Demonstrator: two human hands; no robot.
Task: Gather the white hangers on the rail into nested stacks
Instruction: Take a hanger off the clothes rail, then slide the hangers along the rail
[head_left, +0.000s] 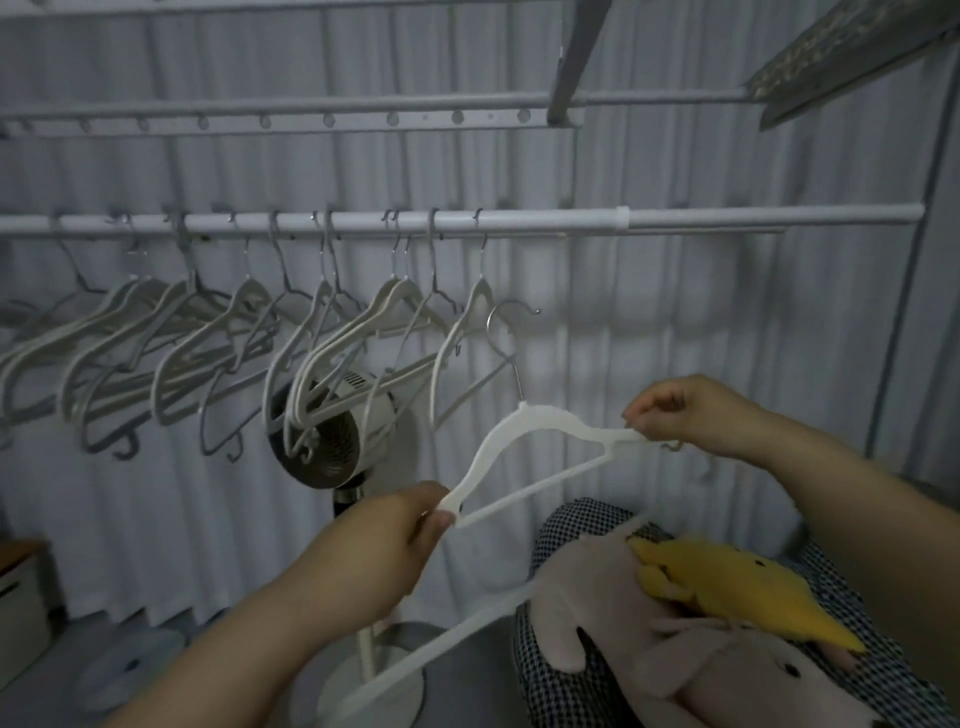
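White hangers (208, 332) crowd the left half of the rail (519, 221), hung by their hooks in loose, uneven bunches. Some are already nested and others splay apart. The right half of the rail is bare. A fan (337, 431) stands behind the bunch nearest the middle.

In the near centre, a person holds one hanger (524, 431) off the rail and tilted, its left end lower than its right. The left hand (410, 525) pinches the left shoulder tip between thumb and curled fingers. The hanger's metal hook (511, 322) rises free below the rail, just beside the last hanging hanger. The right hand (680, 410) pinches the right shoulder tip, fingers closed round it.

A loose hanger (441, 639) lies lower down, under the left forearm. At near right, a pink toy (597, 597) and a yellow toy (727, 577) rest on checked cloth (571, 525).

The hanger looks thin, light and fairly stiff, probably with a little spring in the arms and crossbar. A light pinch should carry it, while hard squeezing at the tips could bend it. For nesting, the neck just under the hook seems the better hold, since it keeps the shoulders free to slide against the next one. The hooks are likely to snag each other and the thin bars.
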